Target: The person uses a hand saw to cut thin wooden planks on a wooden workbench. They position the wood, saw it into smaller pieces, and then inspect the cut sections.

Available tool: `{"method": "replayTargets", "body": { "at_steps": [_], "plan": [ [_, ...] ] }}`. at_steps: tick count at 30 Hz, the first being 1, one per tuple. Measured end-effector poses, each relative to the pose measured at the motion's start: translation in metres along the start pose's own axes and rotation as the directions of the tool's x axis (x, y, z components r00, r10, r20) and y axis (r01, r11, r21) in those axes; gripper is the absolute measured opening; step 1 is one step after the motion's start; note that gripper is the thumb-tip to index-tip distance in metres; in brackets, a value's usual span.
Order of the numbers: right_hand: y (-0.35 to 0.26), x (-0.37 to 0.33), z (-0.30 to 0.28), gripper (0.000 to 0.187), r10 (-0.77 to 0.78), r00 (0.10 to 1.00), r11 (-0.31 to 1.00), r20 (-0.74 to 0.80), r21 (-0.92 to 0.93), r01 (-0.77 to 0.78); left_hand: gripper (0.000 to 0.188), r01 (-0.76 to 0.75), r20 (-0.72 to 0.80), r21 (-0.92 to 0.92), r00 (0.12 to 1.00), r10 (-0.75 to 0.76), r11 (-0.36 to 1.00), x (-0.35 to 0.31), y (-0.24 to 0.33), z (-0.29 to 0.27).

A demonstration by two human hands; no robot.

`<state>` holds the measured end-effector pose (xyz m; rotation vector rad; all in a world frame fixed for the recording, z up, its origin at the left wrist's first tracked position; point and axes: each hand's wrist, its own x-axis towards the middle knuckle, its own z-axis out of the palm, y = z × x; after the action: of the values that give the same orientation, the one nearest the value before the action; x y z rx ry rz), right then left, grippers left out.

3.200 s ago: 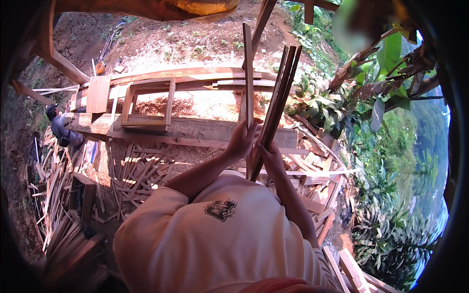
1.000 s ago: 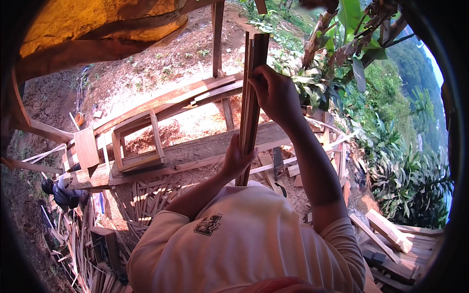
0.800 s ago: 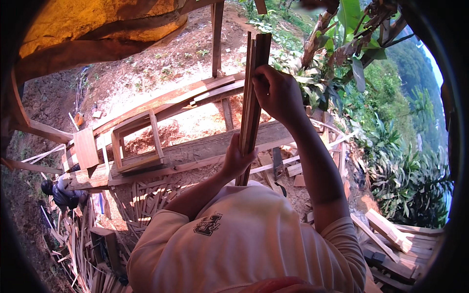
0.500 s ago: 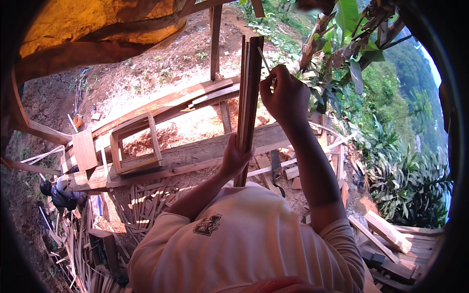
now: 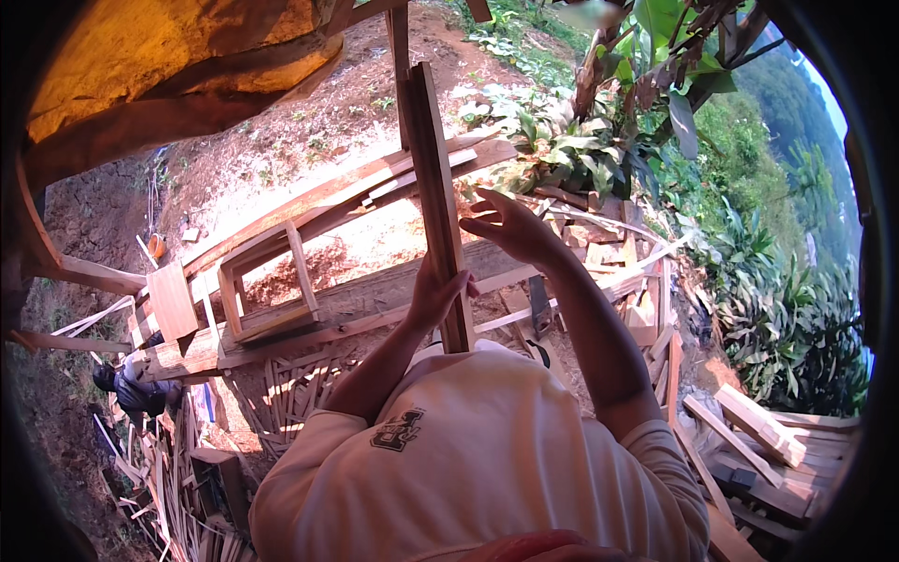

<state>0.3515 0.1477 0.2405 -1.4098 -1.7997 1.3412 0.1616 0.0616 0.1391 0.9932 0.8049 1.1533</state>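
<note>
My left hand [image 5: 436, 298] is closed round the lower part of a long, dark wooden strip [image 5: 433, 169] with a lengthwise groove. The strip stands nearly upright before my chest, its top leaning slightly left. My right hand [image 5: 513, 228] is just right of the strip, its thumb and forefinger apart and pointing at the strip's edge. No thin stick shows in its fingers; the other fingers are partly hidden.
Beyond my hands a long, thick wooden beam [image 5: 375, 279] bears a rectangular wooden frame [image 5: 302, 272] and a flat board [image 5: 172, 302]. Offcuts lie beneath. A person [image 5: 140, 389] bends at the far left. Stacked timber [image 5: 760, 426] is at lower right, leafy plants [image 5: 749, 328] beyond.
The strip has turned and its top has moved left. My right hand has come down from near its top, and the thin stick it held no longer shows.
</note>
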Motion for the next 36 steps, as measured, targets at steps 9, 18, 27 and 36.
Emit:
{"method": "replayTargets", "body": {
  "at_steps": [9, 18, 27, 36],
  "plan": [
    [0.001, -0.005, 0.06, 0.032, 0.065, 0.989, 0.948, -0.132, 0.319, -0.02, 0.045, -0.02, -0.023, 0.122, 0.999, 0.023, 0.992, -0.012, -0.012, 0.009],
    [0.035, -0.031, 0.066, 0.025, -0.018, 0.957, 0.689, 0.291, 0.697, -0.199, 0.03, 0.004, -0.137, 0.921, 0.939, 0.316, 0.389, -0.075, -0.02, 0.036],
    [0.023, -0.072, 0.093, 0.025, 0.03, 0.925, 0.531, 0.38, 0.778, -0.337, 0.029, 0.267, -0.468, 0.832, 0.809, 0.357, 0.487, -0.135, -0.007, 0.088],
    [-0.016, -0.041, 0.128, 0.023, -0.092, 0.923, 0.556, 0.374, 0.788, -0.264, 0.032, 0.223, -0.411, 0.762, 0.892, 0.188, 0.608, -0.143, 0.082, 0.022]
  ]
}}
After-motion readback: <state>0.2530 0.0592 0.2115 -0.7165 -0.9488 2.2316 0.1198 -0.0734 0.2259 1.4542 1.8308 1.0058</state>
